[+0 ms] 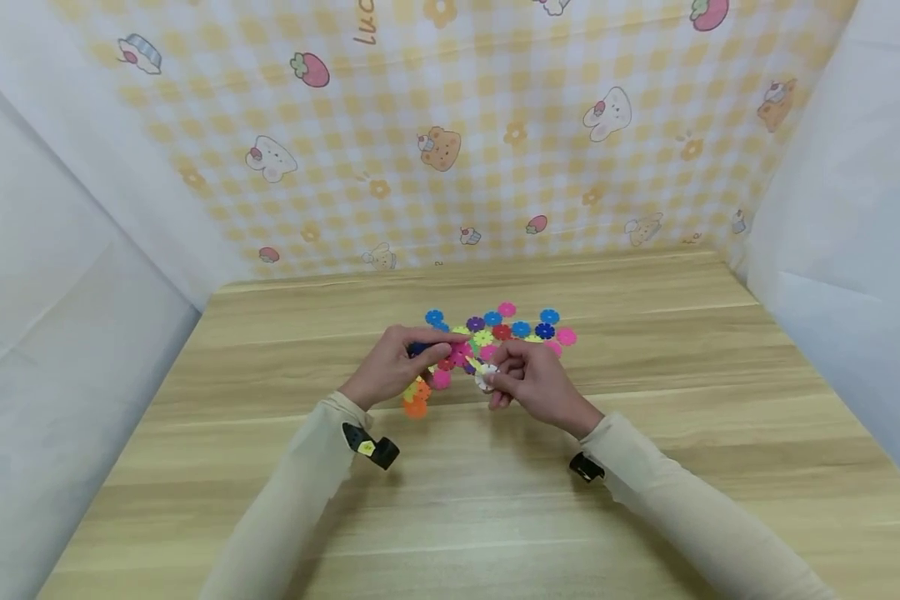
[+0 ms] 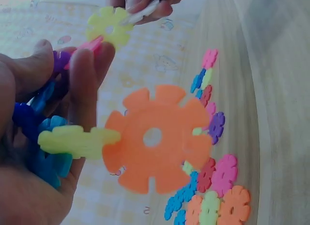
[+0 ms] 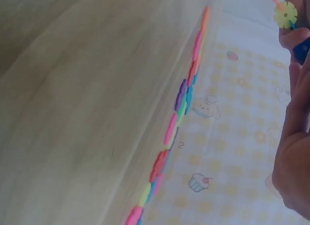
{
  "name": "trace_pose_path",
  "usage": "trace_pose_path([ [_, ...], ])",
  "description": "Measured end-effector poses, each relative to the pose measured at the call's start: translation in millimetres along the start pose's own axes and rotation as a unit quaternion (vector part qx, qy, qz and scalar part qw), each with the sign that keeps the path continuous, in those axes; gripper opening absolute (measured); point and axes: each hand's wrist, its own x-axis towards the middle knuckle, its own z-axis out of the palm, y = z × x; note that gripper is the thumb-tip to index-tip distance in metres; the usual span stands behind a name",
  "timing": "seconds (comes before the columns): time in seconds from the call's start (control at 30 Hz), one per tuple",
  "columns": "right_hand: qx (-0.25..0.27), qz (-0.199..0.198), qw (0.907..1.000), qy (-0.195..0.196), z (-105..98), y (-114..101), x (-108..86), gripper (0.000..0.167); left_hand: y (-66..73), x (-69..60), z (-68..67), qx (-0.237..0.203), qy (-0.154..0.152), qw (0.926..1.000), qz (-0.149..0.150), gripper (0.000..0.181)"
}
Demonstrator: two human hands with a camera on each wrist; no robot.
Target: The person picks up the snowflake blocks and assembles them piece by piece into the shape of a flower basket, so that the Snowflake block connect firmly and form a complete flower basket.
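Note:
My left hand (image 1: 393, 364) holds a joined cluster of notched, flower-shaped plastic discs. In the left wrist view, an orange disc (image 2: 179, 116) slotted onto a yellow disc (image 2: 72, 141) sticks out below its fingers, with blue discs (image 2: 41, 157) against the palm. A purple disc (image 2: 61, 61) and a pink one lie by the thumb and fingertips. Beyond them is another yellow disc (image 2: 101, 28), which meets the edge of a white disc (image 2: 143, 11). My right hand (image 1: 540, 385) pinches that white disc between thumb and fingers. Whether the two are fully slotted together cannot be told.
Loose discs in pink, red, blue, purple, yellow and orange lie flat on the wooden table (image 1: 450, 500) behind and around the hands, such as a pink disc (image 1: 566, 336) at the right. A checked cloth (image 1: 495, 167) hangs at the back; white sheets flank both sides.

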Motion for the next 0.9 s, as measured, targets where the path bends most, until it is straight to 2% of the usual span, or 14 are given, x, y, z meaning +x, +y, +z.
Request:
trace_pose_path([
  [0.17,0.015,0.044,0.9989,0.001,-4,2,3.3,0.012,1.0,0.7,-3.6,0.043,0.008,0.999,0.009,0.037],
  [0.27,0.028,0.069,0.9972,-0.008,-7,4,3.3,0.013,-1.0,-1.3,-10.2,0.033,0.009,0.9994,0.001,0.042],
  [0.3,0.032,0.073,0.9968,-0.012,-8,5,3.5,0.013,-2.6,-3.1,-13.1,0.017,0.009,0.9998,-0.005,0.044],
  [0.4,0.038,0.072,0.9966,-0.017,-8,4,5.5,0.014,-8.7,-13.8,-22.3,-0.028,0.016,0.999,-0.032,0.047],
  [0.57,0.05,0.074,0.996,-0.008,-9,3,9.9,0.015,-25.6,-38.8,-31.1,-0.052,0.02,0.9947,-0.087,0.055],
  [0.67,0.061,0.087,0.9943,0.0,-9,5,12.9,0.015,-34.1,-52.0,-34.4,-0.064,0.024,0.992,-0.106,0.054],
  [0.77,0.07,0.098,0.9926,0.008,-10,7,14.9,0.016,-38.7,-59.0,-36.4,-0.055,0.025,0.9924,-0.107,0.046],
  [0.9,0.081,0.106,0.991,0.002,-9,8,16.6,0.019,-40.1,-61.4,-37.6,-0.012,0.042,0.9923,-0.116,0.035],
])
